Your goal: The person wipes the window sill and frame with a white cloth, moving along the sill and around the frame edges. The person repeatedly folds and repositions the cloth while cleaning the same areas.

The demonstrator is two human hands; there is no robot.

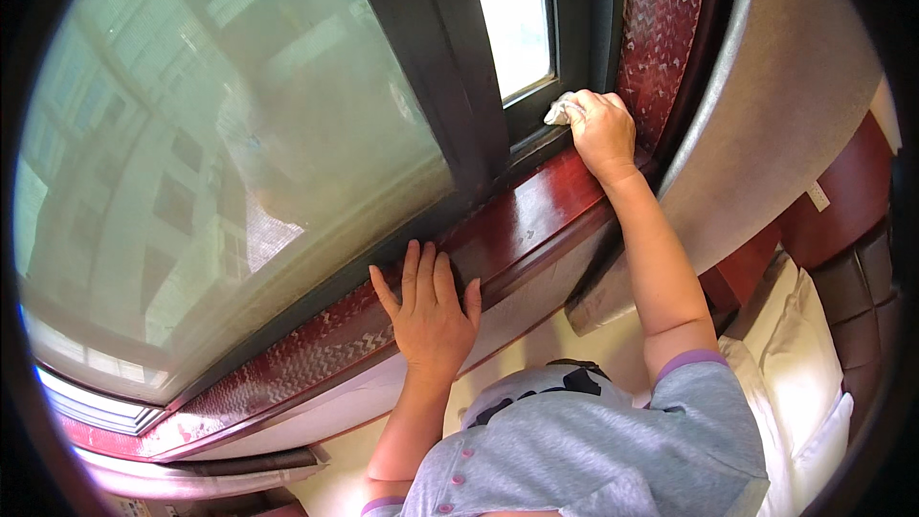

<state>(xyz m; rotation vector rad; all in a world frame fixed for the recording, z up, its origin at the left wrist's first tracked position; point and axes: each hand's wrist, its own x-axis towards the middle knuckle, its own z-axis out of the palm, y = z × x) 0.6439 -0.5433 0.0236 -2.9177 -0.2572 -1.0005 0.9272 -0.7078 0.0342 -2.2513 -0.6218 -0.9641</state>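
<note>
My right hand (604, 131) is closed on a crumpled white cloth or tissue (561, 109), held against the lower corner of the dark window frame (535, 140). Spread out flat, my left hand (433, 309) rests on the dark red windowsill (524, 219), its fingertips close to the frame's bottom rail. It holds nothing. Above it is a large window pane (237, 158) with reflections and a hazy lower edge. A narrower bright pane (511, 21) stands above my right hand. The sill is glossy between my hands, and pale zigzag marks show on its left part.
A grey-beige curtain (782, 86) hangs at the right, beside the marked red side trim (660, 29). White pillows (797, 359) lie near a dark padded headboard (865, 301) at the lower right. Another curtain (215, 482) gathers at the lower left.
</note>
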